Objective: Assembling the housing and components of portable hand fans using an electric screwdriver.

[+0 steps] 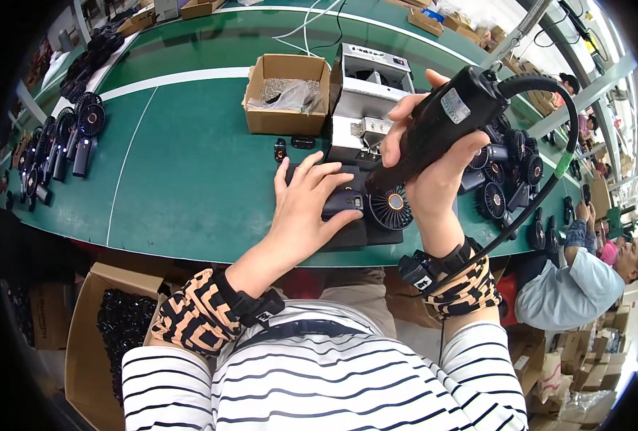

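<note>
My right hand (pixel 437 179) is wrapped round a black electric screwdriver (pixel 430 126), tilted with its lower end down by a small handheld fan (pixel 391 210). The fan lies on a black block (pixel 385 235) at the table's near edge, its round grille to the right. My left hand (pixel 297 208) lies over the fan's dark handle, thumb on the near side and fingers along the far side, holding it down. The screwdriver's tip is hidden, so I cannot tell whether it touches the fan. Two small black parts (pixel 281 149) lie just beyond my left fingers.
A cardboard box (pixel 283 123) of small pieces stands beside a metal machine (pixel 348 122). Fans (pixel 495 194) are heaped at right; more fans (pixel 60 144) lie at far left. A black cable (pixel 574 122) loops from the screwdriver. At right sits a person (pixel 570 287).
</note>
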The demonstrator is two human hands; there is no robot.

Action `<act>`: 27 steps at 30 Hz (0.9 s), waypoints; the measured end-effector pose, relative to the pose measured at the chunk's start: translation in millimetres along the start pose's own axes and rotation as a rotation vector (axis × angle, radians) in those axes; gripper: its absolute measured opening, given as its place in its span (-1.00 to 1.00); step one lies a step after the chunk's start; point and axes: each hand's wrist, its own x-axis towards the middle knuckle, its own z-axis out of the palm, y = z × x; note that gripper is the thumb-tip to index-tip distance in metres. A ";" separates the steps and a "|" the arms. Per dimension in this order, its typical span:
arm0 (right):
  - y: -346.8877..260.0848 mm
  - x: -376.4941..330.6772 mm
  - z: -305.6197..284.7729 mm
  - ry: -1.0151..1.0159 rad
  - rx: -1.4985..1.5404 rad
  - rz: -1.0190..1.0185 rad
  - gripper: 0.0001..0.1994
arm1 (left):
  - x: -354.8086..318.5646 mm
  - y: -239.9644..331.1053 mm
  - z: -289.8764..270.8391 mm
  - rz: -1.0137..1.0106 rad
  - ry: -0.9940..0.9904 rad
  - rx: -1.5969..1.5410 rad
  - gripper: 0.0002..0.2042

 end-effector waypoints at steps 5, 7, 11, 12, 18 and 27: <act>-7.3 -5.3 10.8 -0.022 0.023 0.004 0.00 | 10.9 2.2 4.4 0.049 0.028 -0.040 -0.68; -9.8 -7.3 12.5 -0.021 0.016 0.006 0.00 | 10.1 0.4 7.2 0.009 -0.041 -0.031 -0.75; -12.1 -8.8 12.4 -0.016 0.045 0.012 0.01 | 6.7 0.6 9.5 -0.011 0.006 -0.083 -0.77; -11.8 -9.1 12.5 -0.016 0.048 0.014 0.01 | 6.0 0.5 9.6 -0.011 0.012 -0.102 -0.77; -11.3 -8.8 12.5 -0.036 0.061 0.019 0.01 | 4.2 -2.6 10.8 -0.009 0.034 -0.153 -0.81; -14.4 -2.0 4.0 0.020 0.015 -0.046 0.03 | -7.2 -8.5 7.5 0.052 -0.037 0.031 -0.51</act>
